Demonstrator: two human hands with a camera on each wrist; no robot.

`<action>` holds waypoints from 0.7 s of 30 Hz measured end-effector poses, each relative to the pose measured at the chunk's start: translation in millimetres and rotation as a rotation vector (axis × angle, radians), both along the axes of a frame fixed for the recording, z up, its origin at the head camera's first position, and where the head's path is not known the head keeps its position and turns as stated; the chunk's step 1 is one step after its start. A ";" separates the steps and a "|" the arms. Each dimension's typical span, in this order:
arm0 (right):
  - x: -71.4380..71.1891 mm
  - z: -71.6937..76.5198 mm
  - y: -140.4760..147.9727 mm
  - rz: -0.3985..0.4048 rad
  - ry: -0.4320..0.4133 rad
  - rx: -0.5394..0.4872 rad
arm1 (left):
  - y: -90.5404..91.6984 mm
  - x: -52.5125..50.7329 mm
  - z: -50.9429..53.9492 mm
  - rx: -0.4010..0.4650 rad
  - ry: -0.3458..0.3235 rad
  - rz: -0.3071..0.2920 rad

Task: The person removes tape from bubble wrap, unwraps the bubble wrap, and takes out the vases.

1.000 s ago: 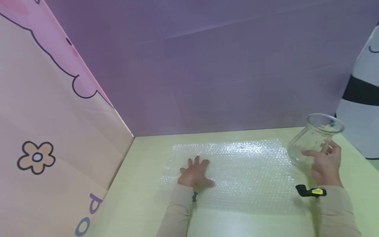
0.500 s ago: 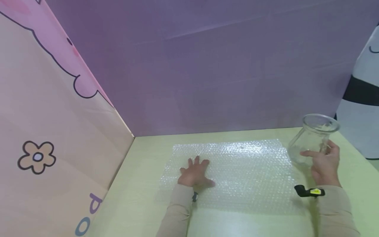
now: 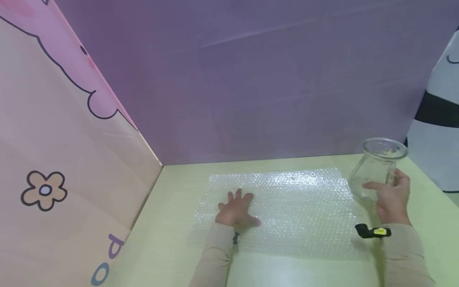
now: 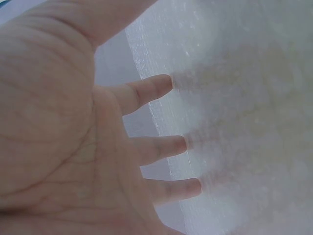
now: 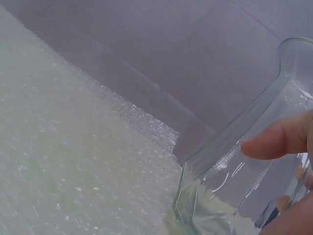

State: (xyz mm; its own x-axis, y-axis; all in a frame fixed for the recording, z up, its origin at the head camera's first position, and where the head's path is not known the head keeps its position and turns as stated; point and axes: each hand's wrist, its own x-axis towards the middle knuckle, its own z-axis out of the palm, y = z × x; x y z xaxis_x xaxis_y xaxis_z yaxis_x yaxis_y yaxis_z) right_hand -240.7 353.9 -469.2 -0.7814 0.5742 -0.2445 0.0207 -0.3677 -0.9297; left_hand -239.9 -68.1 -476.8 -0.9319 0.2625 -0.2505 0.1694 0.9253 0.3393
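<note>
A sheet of clear bubble wrap (image 3: 297,215) lies flat on the pale table. On its left part rests my left hand (image 3: 235,211), fingers spread; in the left wrist view the fingertips (image 4: 181,143) touch the wrap. Just past the sheet's right edge, my right hand (image 3: 393,199) grips a clear glass vase (image 3: 373,171) with a flared rim and a wider base. The right wrist view shows the thumb (image 5: 269,142) across the near side of the vase and other fingers behind the glass. The vase stands nearly upright; whether its base touches the table I cannot tell.
The table (image 3: 168,211) meets a purple backdrop (image 3: 272,87) at the rear. On the left rises a pale panel (image 3: 86,151) with a printed flower. A white and black printed panel (image 3: 435,147) stands at the right.
The vase in my right hand has shifted slightly left, toward the bubble wrap, and its rim is a little more level. My left hand has stayed in place.
</note>
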 end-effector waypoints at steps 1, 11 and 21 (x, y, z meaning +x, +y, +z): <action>-0.1 0.5 0.2 -0.003 -0.018 0.010 | 0.1 0.0 0.0 0.000 0.002 -0.001; -0.6 -1.0 5.0 -0.032 -0.076 0.049 | -0.4 -0.1 0.6 0.006 -0.003 0.001; 2.5 0.1 5.3 0.007 -0.083 0.067 | -1.9 0.1 1.0 0.017 -0.004 -0.004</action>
State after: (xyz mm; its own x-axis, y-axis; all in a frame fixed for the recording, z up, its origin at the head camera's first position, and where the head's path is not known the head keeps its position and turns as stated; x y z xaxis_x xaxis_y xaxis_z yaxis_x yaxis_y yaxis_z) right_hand -238.2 359.2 -469.1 -0.7640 0.5860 -0.2700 0.1014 -0.3043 -0.9472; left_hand -239.7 -70.0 -475.8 -0.9296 0.2709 -0.2500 0.1720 0.9186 0.3557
